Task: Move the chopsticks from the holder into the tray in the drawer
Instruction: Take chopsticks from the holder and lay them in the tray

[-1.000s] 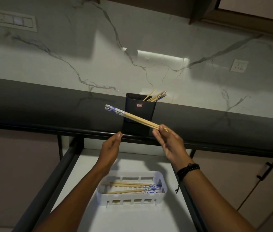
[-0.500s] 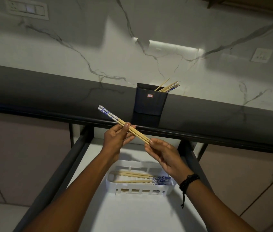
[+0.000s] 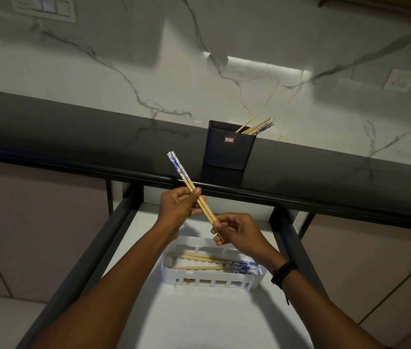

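Head camera looks down at my two hands. My left hand [image 3: 176,210] and my right hand [image 3: 239,233] both hold two chopsticks [image 3: 189,187], side by side. My left fingers and thumb are curled round the middle of them. My right fingers pinch the thin plain end. The blue and white ends point up and away from me.

I hold them in the air above the open drawer [image 3: 199,321], close to the white tray [image 3: 212,282]. Other chopsticks [image 3: 199,261] lie flat in the tray, blue ends to the right.

The black holder [image 3: 229,152] stands on the dark counter [image 3: 73,137], behind my hands. Leaning chopsticks [image 3: 257,125] poke out of its right corner. The holder has a small red and white sticker [image 3: 229,140]. Its writing is too small to read.

I wear a black band [image 3: 283,272] on my right wrist.
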